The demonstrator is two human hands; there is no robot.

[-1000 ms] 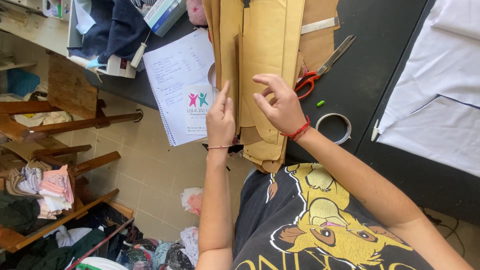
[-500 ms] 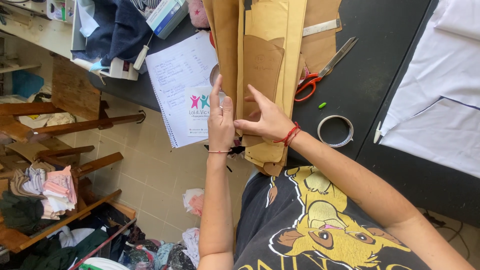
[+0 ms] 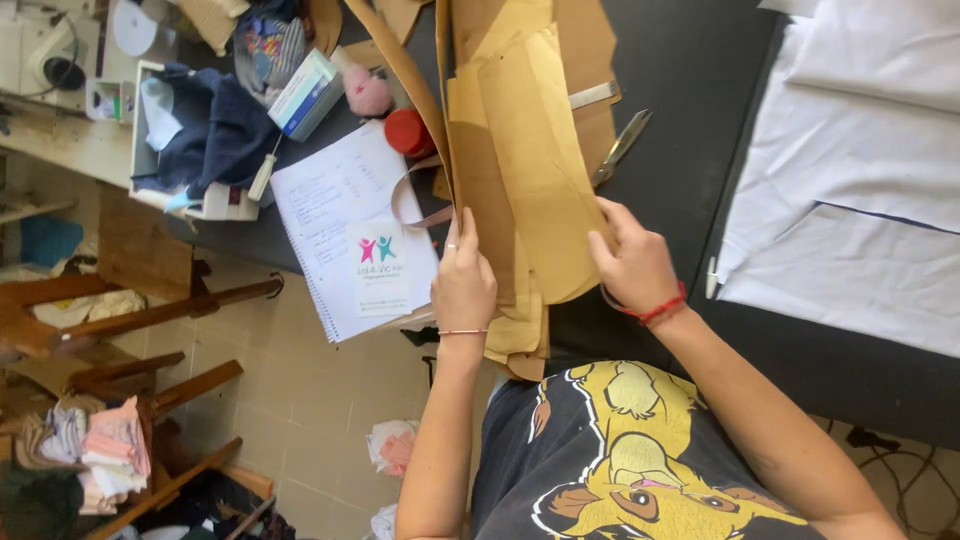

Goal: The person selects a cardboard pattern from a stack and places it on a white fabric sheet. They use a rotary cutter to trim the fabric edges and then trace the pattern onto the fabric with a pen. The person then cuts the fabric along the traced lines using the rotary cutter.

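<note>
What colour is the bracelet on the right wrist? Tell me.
Red; the bracelet by the right hand shows in the head view.

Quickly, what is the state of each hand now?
Left hand: closed on the brown paper patterns.
Right hand: gripping the same patterns' right edge.

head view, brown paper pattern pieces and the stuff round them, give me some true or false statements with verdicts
1. Both hands hold the brown paper pattern pieces. True: left hand, right hand.
2. The scissors are in the right hand. False: they lie on the dark table.
3. A spiral notebook lies left of the pieces. True.
4. The white fabric covers the notebook. False: it lies far to the right.
</note>
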